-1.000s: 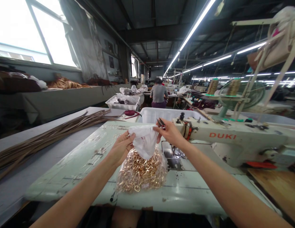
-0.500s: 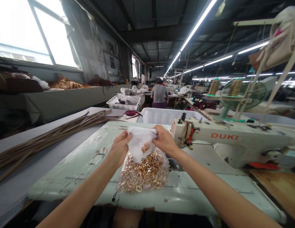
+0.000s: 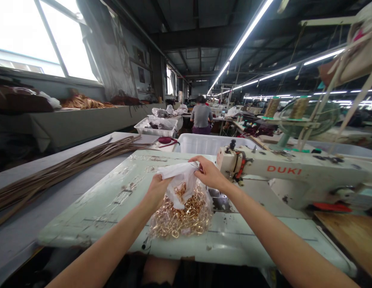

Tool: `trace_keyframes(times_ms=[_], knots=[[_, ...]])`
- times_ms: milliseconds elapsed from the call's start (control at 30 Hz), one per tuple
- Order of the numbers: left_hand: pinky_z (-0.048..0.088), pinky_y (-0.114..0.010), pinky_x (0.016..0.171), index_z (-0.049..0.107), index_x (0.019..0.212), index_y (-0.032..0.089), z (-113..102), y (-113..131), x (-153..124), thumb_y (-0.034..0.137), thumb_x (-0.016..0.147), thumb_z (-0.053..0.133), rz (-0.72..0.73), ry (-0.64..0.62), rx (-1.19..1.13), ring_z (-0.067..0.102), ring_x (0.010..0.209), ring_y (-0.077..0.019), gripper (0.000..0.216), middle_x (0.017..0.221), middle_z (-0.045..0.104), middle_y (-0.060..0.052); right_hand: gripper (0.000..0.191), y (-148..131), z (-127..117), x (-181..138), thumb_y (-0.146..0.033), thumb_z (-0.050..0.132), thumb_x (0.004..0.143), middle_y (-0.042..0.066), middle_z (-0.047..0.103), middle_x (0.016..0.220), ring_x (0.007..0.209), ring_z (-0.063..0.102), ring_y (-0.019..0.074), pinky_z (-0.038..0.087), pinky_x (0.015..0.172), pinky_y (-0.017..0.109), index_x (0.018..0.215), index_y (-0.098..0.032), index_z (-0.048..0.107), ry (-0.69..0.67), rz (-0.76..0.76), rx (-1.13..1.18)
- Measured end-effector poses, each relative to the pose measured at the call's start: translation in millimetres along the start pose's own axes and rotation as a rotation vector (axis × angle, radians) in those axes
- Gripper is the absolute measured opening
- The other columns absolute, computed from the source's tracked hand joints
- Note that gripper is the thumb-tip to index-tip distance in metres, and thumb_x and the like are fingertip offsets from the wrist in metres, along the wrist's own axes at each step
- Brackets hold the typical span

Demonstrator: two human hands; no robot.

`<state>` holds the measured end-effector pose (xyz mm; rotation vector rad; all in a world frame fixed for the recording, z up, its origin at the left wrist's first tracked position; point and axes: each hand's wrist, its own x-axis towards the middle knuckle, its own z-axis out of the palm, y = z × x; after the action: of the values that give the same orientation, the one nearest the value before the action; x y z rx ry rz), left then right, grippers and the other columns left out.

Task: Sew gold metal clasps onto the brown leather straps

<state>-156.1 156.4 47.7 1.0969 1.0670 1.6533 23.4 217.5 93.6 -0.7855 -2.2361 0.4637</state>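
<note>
A small white plastic bag [image 3: 177, 183] is stretched between my two hands, with a few gold metal pieces showing through its lower part. My left hand [image 3: 158, 188] pinches its left edge, and my right hand [image 3: 207, 171] grips its upper right corner. Right below it, a larger clear bag full of gold metal hardware [image 3: 180, 224] lies on the pale green sewing table [image 3: 114, 208]. Some of the pieces look like rings or clasps. The white bag hangs over the upper part of this pile and hides some of it.
A sewing machine marked DUKI [image 3: 281, 170] stands at the right. Long brown strips [image 3: 68, 162] lie on the left-hand table. Behind the machine is a white plastic bin [image 3: 209, 144]. A purple coil [image 3: 164, 140] lies near it. Farther off, a person [image 3: 201, 117] sits facing away.
The white bag's left side has dropped and its top now slants up toward my right hand. My left hand has moved slightly down, and my right hand slightly up and right.
</note>
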Motion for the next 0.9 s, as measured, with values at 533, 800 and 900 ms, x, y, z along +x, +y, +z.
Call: trace_keyframes(times_ms=[533,800,900], knots=[[0.050,-0.034,0.077,0.070,0.092,0.014,-15,10,13,0.037,0.056,0.080,0.042,0.026,-0.059,0.065,0.088,-0.0268,0.043,0.091,0.071,-0.009,0.027,-2,-13,10,-0.040,0.057,0.080,0.001,0.063,0.070,0.066,0.054,0.0159,0.036,0.059,0.025,0.077,-0.015,0.068,0.105,0.086,0.052],[0.041,-0.023,0.043,0.070,0.067,0.015,-44,11,16,0.032,0.065,0.074,-0.076,0.013,0.303,0.059,0.049,-0.0191,0.017,0.050,0.064,-0.003,0.038,13,-11,31,-0.047,0.072,0.060,-0.005,0.046,0.052,0.046,0.036,0.0070,0.025,0.043,0.021,0.071,-0.013,0.063,0.014,0.249,0.420],[0.024,-0.020,0.029,0.067,0.059,0.012,-50,6,15,0.039,0.071,0.070,-0.171,-0.037,0.333,0.037,0.024,-0.0099,0.030,0.030,0.049,0.000,0.039,13,-9,31,-0.049,0.073,0.059,-0.008,0.034,0.048,0.041,0.025,0.0042,0.017,0.038,0.020,0.065,-0.015,0.055,-0.077,0.301,0.563]])
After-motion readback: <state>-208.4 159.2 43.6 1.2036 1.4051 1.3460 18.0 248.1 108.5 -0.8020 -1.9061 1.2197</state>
